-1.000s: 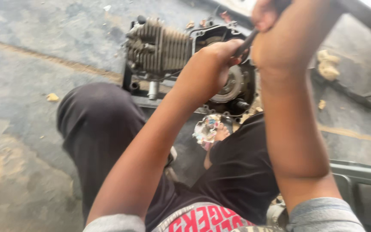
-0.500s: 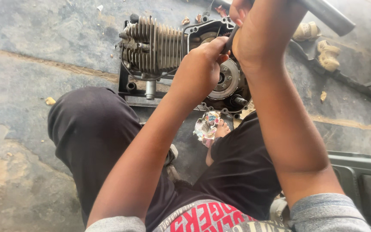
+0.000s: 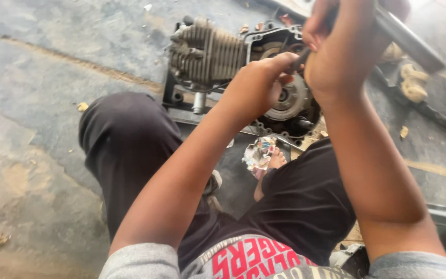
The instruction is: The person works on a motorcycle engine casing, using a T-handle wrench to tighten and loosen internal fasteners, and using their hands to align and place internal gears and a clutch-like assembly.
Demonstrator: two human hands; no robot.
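Engine (image 3: 218, 54): finned, on a floor stand, 12 o'clock of the knees. Left hand (image 3: 256, 85): clenched on a thin tool at the round rotor (image 3: 290, 101), steadying it. Right hand (image 3: 339, 46): closed on a metal bar (image 3: 406, 39), raised at 1 o'clock for leverage.

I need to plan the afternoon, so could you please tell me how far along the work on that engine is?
Done: the side cover is off the engine, baring the round rotor inside the case. In hand: the left hand steadies a thin tool at the rotor while the right hand grips a metal bar raised above it. Left: the rotor sits in place and the case is open.
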